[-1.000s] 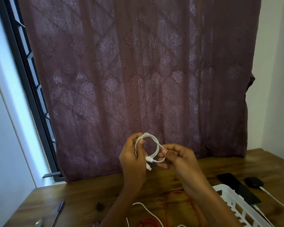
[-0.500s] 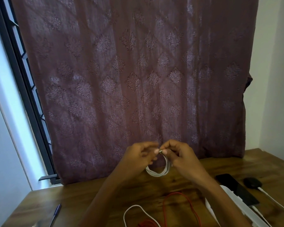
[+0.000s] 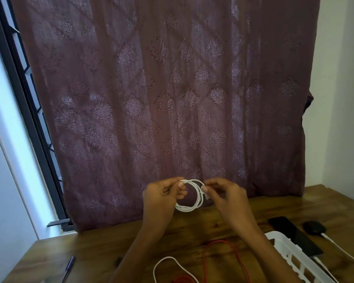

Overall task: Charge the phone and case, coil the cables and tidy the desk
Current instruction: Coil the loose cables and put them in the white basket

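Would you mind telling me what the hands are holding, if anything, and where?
The coiled white cable: the left hand pinches its upper-left edge, the right hand its right side.

no readable text, labels or numbers

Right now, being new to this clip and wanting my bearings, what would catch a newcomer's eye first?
The big maroon patterned curtain fills the wall behind the wooden desk. At centre, the left hand and right hand pinch a coiled white cable above it. A red cable lies loose on the desk below.
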The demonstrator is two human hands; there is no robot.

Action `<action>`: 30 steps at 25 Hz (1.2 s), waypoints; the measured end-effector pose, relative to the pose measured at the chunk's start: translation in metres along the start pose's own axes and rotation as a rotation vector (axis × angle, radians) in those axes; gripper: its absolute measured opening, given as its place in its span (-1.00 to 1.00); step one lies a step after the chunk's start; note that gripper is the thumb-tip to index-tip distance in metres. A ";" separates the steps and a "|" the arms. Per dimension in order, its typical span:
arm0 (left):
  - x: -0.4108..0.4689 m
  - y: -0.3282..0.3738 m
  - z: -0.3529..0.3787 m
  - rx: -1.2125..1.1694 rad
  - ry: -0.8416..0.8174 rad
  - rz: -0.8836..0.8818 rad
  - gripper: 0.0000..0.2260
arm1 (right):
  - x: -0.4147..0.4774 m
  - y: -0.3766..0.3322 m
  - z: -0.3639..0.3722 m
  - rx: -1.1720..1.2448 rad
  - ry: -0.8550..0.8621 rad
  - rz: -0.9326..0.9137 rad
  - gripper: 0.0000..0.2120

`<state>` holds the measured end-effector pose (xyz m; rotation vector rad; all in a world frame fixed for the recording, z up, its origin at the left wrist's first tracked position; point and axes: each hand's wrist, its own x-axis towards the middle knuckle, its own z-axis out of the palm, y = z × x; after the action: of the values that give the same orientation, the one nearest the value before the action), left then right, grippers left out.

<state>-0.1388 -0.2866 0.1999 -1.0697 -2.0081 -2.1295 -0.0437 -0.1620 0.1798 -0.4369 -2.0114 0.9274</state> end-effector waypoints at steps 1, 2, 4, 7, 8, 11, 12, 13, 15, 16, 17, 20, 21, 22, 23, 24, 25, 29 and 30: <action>0.000 -0.002 0.001 -0.017 0.023 -0.004 -0.90 | -0.001 0.001 0.002 0.071 -0.016 0.057 -0.97; 0.000 -0.003 0.002 -0.036 0.042 -0.012 -0.90 | -0.002 0.000 0.005 0.160 -0.019 0.110 -0.94; -0.003 -0.004 0.004 -0.072 0.066 -0.032 -0.90 | -0.002 -0.002 0.012 0.374 -0.013 0.214 -0.89; -0.005 -0.006 0.005 -0.064 0.100 -0.031 -0.90 | -0.003 -0.008 0.013 0.591 -0.033 0.306 -0.86; -0.006 -0.007 0.005 -0.057 0.114 -0.023 -0.90 | -0.003 -0.010 0.012 0.628 -0.059 0.322 -0.87; -0.007 -0.008 0.005 -0.065 0.135 0.002 -0.89 | 0.000 -0.010 0.009 0.685 -0.159 0.365 -0.89; -0.008 -0.008 0.004 -0.075 0.129 -0.002 -0.89 | 0.001 -0.010 0.009 0.698 -0.177 0.377 -0.88; -0.008 -0.008 0.005 -0.087 0.116 -0.019 -0.89 | 0.002 -0.009 0.008 0.710 -0.187 0.385 -0.88; -0.008 -0.007 0.004 -0.096 0.048 -0.073 -0.91 | 0.004 -0.008 0.006 0.717 -0.210 0.365 -0.89; -0.007 -0.007 0.002 -0.081 -0.020 -0.089 -0.90 | 0.004 -0.008 0.005 0.701 -0.230 0.339 -0.89; -0.005 -0.006 0.000 -0.055 -0.109 -0.090 -0.86 | 0.003 -0.009 0.005 0.663 -0.250 0.304 -0.87; -0.002 -0.003 -0.006 0.025 -0.390 -0.042 -0.67 | 0.004 -0.009 0.005 0.540 -0.282 0.202 -0.82; -0.001 -0.001 -0.007 0.037 -0.435 -0.030 -0.65 | 0.006 -0.010 0.003 0.534 -0.289 0.190 -0.82; -0.001 0.000 -0.007 0.036 -0.447 -0.025 -0.66 | 0.007 -0.010 0.003 0.535 -0.297 0.182 -0.83; -0.001 0.001 -0.008 0.020 -0.429 -0.026 -0.68 | 0.008 -0.009 0.002 0.540 -0.305 0.177 -0.84; -0.002 0.001 -0.008 -0.008 -0.389 -0.031 -0.69 | 0.008 -0.008 0.003 0.552 -0.310 0.177 -0.85; -0.002 0.000 -0.007 -0.040 -0.340 -0.037 -0.70 | 0.008 -0.008 0.004 0.571 -0.308 0.186 -0.87; -0.004 -0.006 -0.008 -0.139 -0.191 -0.030 -0.73 | 0.008 -0.009 0.007 0.553 -0.198 0.152 -0.88; -0.005 -0.006 -0.008 -0.152 -0.178 -0.031 -0.74 | 0.010 -0.008 0.006 0.497 -0.163 0.118 -0.86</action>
<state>-0.1416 -0.2945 0.1927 -1.3015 -1.9702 -2.3113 -0.0543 -0.1644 0.1894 -0.2072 -1.8212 1.5270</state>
